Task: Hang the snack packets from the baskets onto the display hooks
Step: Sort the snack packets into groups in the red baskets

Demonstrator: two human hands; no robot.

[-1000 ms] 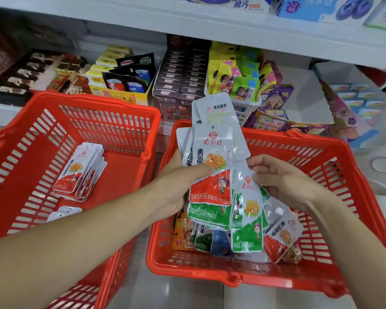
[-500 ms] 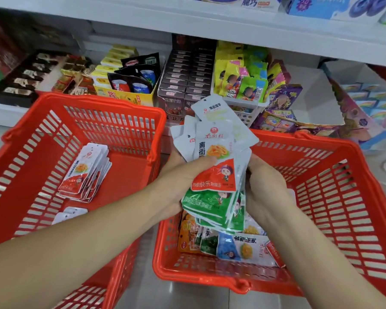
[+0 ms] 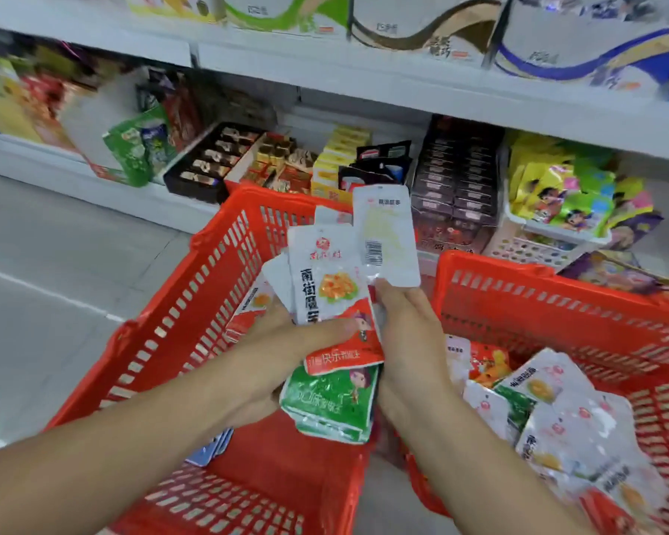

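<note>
Before stocked shelves [image 3: 364,75], left hand [image 3: 282,345] grips white-red-green packets [image 3: 327,287].

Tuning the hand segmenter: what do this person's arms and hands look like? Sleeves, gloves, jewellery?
The left hand and right hand are bare: no gloves, no rings visible. The left forearm and right forearm are bare to the frame edge, with no sleeve, watch or bracelet in view. The frame is slightly blurred, so fine marks cannot be ruled out.

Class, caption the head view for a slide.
Left hand and right hand hold a bunch of snack packets above the left red basket.
</note>
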